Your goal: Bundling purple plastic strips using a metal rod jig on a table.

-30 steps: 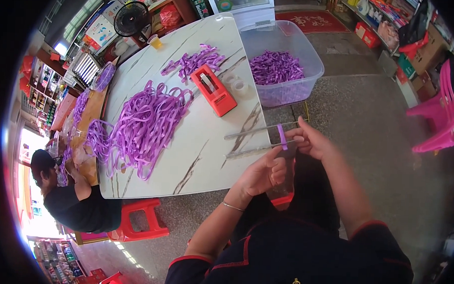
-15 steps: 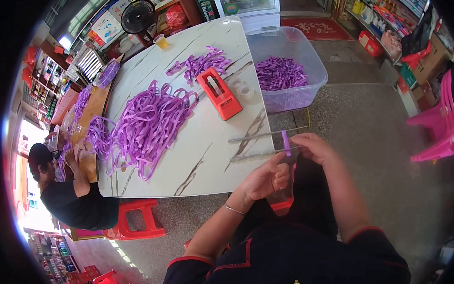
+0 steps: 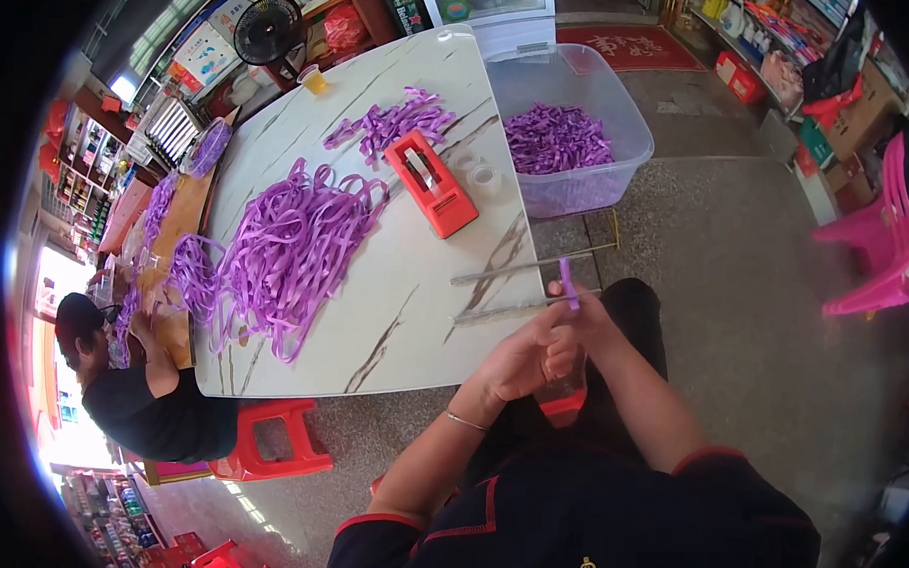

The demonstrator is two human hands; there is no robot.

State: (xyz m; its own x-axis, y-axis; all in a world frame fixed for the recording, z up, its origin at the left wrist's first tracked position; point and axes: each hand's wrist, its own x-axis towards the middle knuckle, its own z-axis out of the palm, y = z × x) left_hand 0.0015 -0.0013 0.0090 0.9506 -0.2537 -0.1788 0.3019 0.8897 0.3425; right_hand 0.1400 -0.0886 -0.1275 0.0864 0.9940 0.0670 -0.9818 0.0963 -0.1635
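A short purple ribbon (image 3: pixel 567 280) stands across two thin metal rods (image 3: pixel 520 269) that jut out past the table's right edge. At the ribbon's lower end my left hand (image 3: pixel 527 357) is closed, its thumb and forefinger against the ribbon and the other fingers curled in. Close beside it, my right hand (image 3: pixel 595 324) has its fingers bent around the ribbon from the right, one fingertip showing on the left side. Part of the right fingers is hidden behind the ribbon and my left hand.
On the marble-patterned table (image 3: pixel 412 343) lie a large heap of purple ribbon (image 3: pixel 296 248), a smaller pile (image 3: pixel 395 122), a red tape dispenser (image 3: pixel 433 183), clear tape rolls (image 3: pixel 483 175) and a cup (image 3: pixel 313 81). A plastic bin (image 3: pixel 578 193) holds purple pieces. Another person (image 3: pixel 150 394) sits left.
My right hand has moved left and closer to my left hand, now around the ribbon. My left hand has barely moved. The view has shifted slightly.
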